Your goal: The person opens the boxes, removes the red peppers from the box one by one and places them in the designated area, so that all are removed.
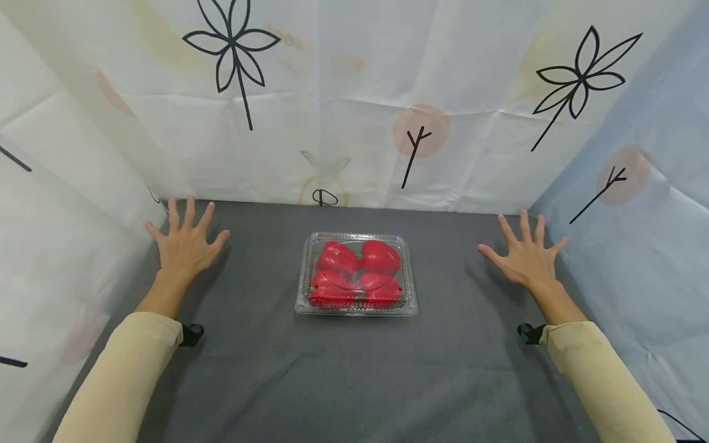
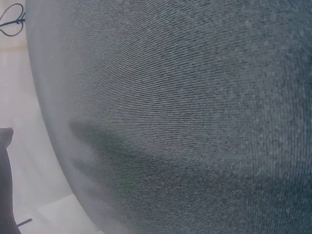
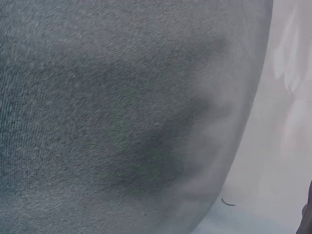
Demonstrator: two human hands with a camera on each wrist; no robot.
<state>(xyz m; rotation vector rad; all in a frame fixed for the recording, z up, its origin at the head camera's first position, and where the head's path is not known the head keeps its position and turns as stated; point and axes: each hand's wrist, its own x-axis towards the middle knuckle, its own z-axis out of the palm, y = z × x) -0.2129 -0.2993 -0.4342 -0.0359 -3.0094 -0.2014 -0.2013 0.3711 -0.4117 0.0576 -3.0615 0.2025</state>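
Spread wide, the left hand [image 1: 185, 246] is held over the far left of the grey cloth [image 1: 354, 381], holding nothing. On the far right the right hand [image 1: 523, 258] has its fingers fanned out too, with nothing in it. Between them, apart from both, a clear plastic box [image 1: 412, 301] with a ridged rim contains several red things [image 1: 338, 258], glossy like peppers or large strawberries; their exact kind is hard to tell through the lid. In the left wrist view only part of the left hand [image 2: 6, 190] shows at the edge; the right wrist view catches a sliver of the right hand [image 3: 306, 219].
White printed fabric [image 1: 354, 74] hangs behind the table, with line-drawn leaves. More fabric stands at the left [image 1: 44, 246] and a bluish sheet at the right [image 1: 653, 264]. Dark cameras are strapped at the left wrist [image 1: 192, 335] and right wrist [image 1: 530, 333].
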